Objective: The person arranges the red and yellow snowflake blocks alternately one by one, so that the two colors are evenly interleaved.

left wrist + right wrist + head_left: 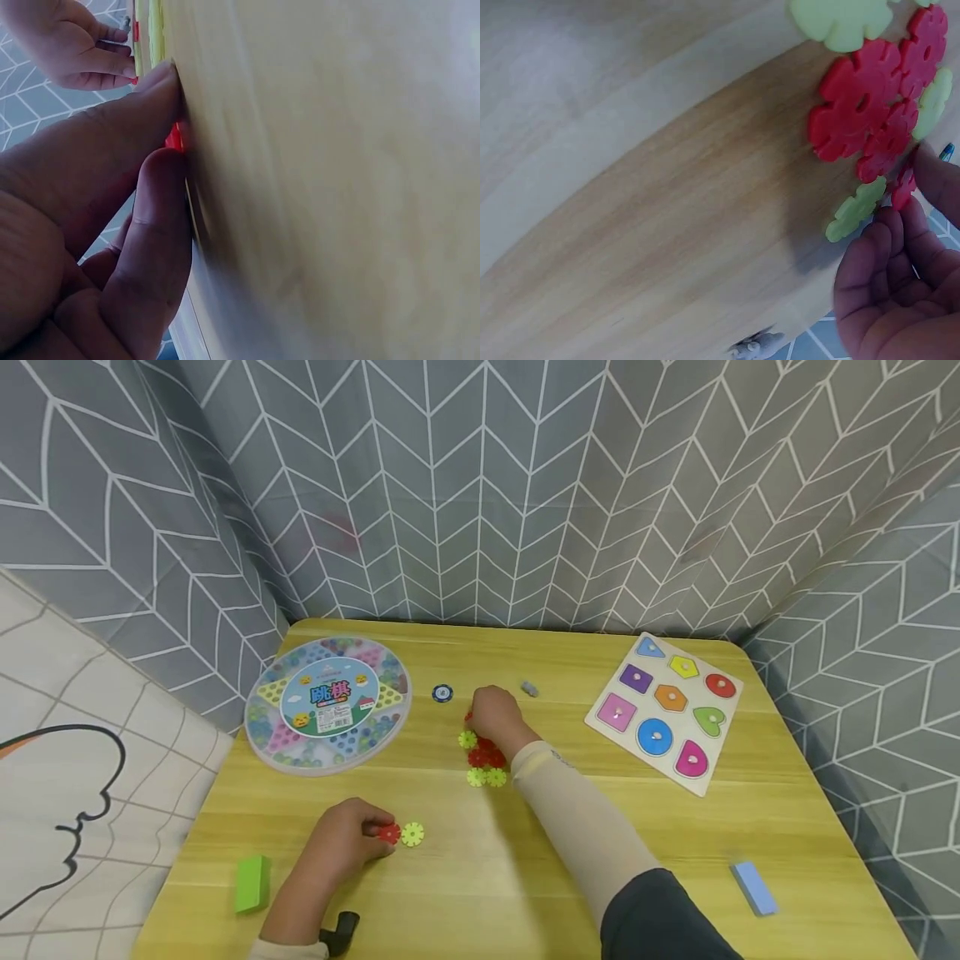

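Observation:
Near the table's front left, my left hand pinches a red notched flower disc between thumb and fingers, low at the tabletop. A yellow-green flower disc lies just right of it. Farther back, my right hand pinches another red flower disc, seen between thumb and fingers in the right wrist view. Beside those fingertips is a group of flat flower discs, several red ones in the middle with yellow-green ones around them. The hand hides part of this group in the head view.
A round Chinese checkers box lies at the back left, a shape puzzle board at the right. A poker chip and a small grey piece flank my right hand. Green and blue blocks lie nearer the front.

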Demonstrator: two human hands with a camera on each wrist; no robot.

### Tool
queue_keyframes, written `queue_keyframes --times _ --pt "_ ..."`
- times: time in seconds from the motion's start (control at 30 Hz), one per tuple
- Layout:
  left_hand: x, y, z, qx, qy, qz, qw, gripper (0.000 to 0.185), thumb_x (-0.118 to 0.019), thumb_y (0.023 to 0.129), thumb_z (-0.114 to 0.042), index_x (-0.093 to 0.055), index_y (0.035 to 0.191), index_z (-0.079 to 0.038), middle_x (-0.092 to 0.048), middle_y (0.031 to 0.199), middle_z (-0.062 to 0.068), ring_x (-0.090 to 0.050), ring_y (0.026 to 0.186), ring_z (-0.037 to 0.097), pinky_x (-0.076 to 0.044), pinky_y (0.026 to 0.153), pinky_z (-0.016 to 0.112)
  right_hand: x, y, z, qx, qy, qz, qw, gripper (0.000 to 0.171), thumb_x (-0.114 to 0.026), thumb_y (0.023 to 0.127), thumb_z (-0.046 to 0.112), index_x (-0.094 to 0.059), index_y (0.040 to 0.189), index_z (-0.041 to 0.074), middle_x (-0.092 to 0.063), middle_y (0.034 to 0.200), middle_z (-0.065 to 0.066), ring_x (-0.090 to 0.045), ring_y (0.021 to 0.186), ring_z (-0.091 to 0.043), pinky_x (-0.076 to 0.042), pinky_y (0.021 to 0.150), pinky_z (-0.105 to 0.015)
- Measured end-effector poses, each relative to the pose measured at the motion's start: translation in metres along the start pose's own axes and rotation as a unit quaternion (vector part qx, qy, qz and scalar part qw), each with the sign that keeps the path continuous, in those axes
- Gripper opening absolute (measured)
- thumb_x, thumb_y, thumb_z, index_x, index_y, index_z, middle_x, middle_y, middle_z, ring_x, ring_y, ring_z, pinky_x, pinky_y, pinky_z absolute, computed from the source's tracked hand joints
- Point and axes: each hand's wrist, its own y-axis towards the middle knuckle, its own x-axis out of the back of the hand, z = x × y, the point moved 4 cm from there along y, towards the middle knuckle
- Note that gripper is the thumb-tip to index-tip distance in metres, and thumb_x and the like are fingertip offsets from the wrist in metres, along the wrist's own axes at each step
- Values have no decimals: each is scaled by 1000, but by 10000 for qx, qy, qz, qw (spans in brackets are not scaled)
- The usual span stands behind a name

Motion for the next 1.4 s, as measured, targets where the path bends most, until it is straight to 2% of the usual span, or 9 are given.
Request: queue_keyframes --times 0.33,0.43,0.53,0.77,0.87,0.97,1.03,1.17,1.4 --pt "0 0 1 55 4 18 10000 30 -93 75 -7 -81 102 -9 -68 95 -1 -64 85 15 -56 77 39 -1 5 4 365 -195 -364 9985 9 -69 97 2 -72 106 1 -66 98 -10 -62 92 -23 -55 90 -34" --pt "0 1 0 50 16 22 10000 30 -93 75 -7 -81 102 -9 -68 95 -1 -64 85 14 -57 77 39 1 4 2 333 306 -465 9979 12 -69 95 -1 -74 106 2 -70 103 -10 -63 97 -25 -54 94 -35" --pt "1 0 0 38 19 14 10000 30 -93 75 -6 -81 102 -9 -68 95 -1 -64 85 14 -57 77 39 6 0 -5 198 1234 -474 9910 14 -70 93 -2 -76 104 3 -71 105 -8 -62 98 -25 -54 92 -35" --pt "0 1 2 56 32 44 10000 30 -93 75 -7 -81 103 -9 -68 95 -1 -64 85 14 -57 77 38 11 -37 -18 201 3156 -41 9487 9 -78 91 3 -75 100 3 -69 95 -5 -62 86 -20 -56 74 -31" --pt "0 2 2 34 12 51 10000 30 -93 75 -7 -81 103 -10 -69 96 -1 -64 85 14 -57 77 38 1 -66 -18 312 3987 391 9157 9 -78 89 -1 -74 97 1 -70 92 -6 -65 83 -18 -59 73 -33" --pt "-1 2 2 0 31 37 10000 30 -93 75 -8 -81 103 -10 -70 96 -2 -64 85 14 -57 77 37 -19 -98 -16 462 4304 734 8985 10 -81 86 -4 -74 93 0 -70 86 -4 -65 77 -15 -58 70 -31" --pt "-1 2 1 -5 58 44 10000 31 -93 74 -8 -81 103 -11 -69 96 -2 -64 85 14 -56 77 38 -33 -115 -10 586 4179 889 9022 11 -83 85 -2 -75 89 3 -69 81 -1 -63 73 -12 -56 66 -28" --pt "-1 0 -1 19 79 36 10000 31 -93 74 -7 -82 102 -10 -69 97 -2 -64 85 14 -56 77 38 -55 -135 6 1031 3443 850 9293 14 -86 84 4 -74 85 10 -66 75 7 -59 70 -6 -51 64 -24" --pt "1 -1 -3 -85 81 -4 9999 29 -92 76 -6 -82 103 -9 -71 99 0 -65 85 14 -57 77 38 -65 -134 36 1604 2362 362 9577 20 -87 84 10 -69 79 15 -61 70 14 -55 65 0 -48 65 -20"
